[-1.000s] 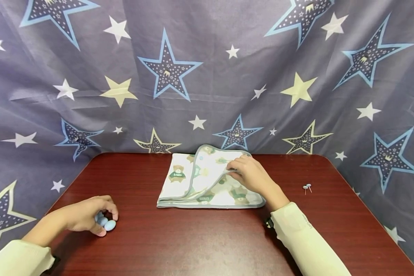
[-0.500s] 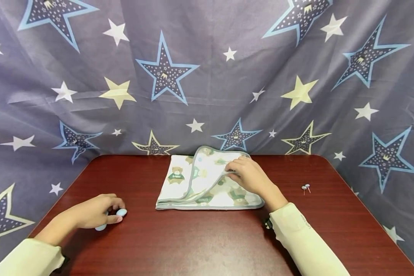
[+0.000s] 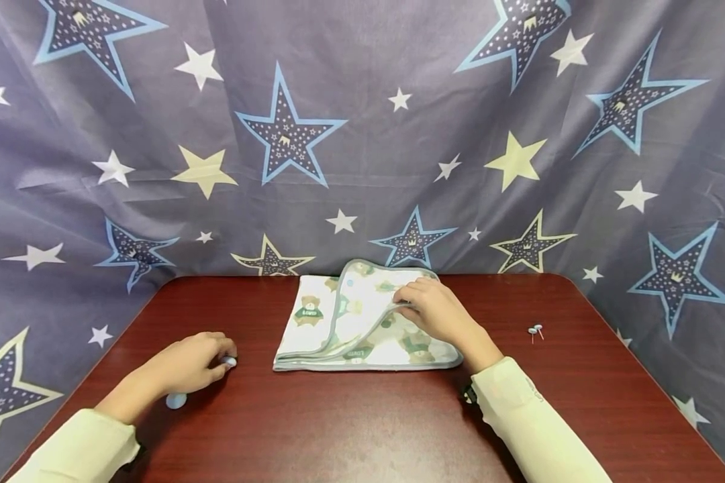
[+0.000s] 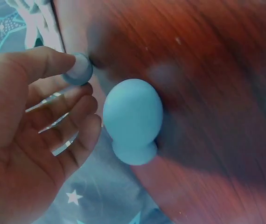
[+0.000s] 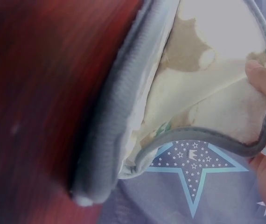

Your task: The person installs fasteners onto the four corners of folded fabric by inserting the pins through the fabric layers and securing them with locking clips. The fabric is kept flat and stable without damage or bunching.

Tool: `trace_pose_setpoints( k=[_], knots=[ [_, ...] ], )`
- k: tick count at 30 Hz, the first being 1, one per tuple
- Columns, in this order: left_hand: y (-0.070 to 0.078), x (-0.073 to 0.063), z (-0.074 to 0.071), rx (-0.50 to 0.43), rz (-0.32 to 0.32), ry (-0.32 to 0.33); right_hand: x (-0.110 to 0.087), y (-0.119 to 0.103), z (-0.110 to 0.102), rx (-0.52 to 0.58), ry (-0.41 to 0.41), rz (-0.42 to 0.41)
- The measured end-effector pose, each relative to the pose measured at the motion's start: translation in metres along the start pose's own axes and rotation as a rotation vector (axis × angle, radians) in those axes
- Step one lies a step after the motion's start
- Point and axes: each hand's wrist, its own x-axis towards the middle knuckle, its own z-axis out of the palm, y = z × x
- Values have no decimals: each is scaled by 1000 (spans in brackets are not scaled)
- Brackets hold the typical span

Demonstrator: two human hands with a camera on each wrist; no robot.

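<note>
My left hand [image 3: 187,364] pinches a small pale blue egg-shaped piece [image 4: 79,70] between thumb and fingers, low over the table. Two more pale blue egg-shaped pieces [image 4: 133,112] rest on the table close to that hand, one behind the other in the left wrist view; in the head view an egg-shaped piece [image 3: 176,400] shows below the wrist. A folded white baby blanket [image 3: 314,335] with bear prints and grey-green trim lies at the table's far middle. My right hand [image 3: 431,308] grips the trimmed edge of its upper layer, holding it raised in a loose fold [image 5: 207,98].
Two small pins [image 3: 532,331] with pale blue heads lie on the right part of the dark red-brown table [image 3: 338,429]. A grey-blue star-printed curtain [image 3: 362,168] hangs right behind the table's far edge and along both sides.
My left hand has moved right and away from me, carrying one egg-shaped piece from the group and leaving the others behind. The right hand keeps its hold on the blanket's edge.
</note>
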Motion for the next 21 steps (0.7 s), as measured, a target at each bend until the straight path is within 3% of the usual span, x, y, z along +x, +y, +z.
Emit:
trace_pose_setpoints(
  k=[3,6,15,21],
  knots=[
    [0,5,2,-14,-18,7,0,0,0,-8,-6,6],
    [0,11,4,-36,4,8,1,0,0,-12,-11,7],
    [-4,25,6,-128,32,-52,2,-2,-1,-16,-21,9],
    [-4,32,-4,-217,15,-11,3,-3,-4,-18,-10,-6]
  ],
)
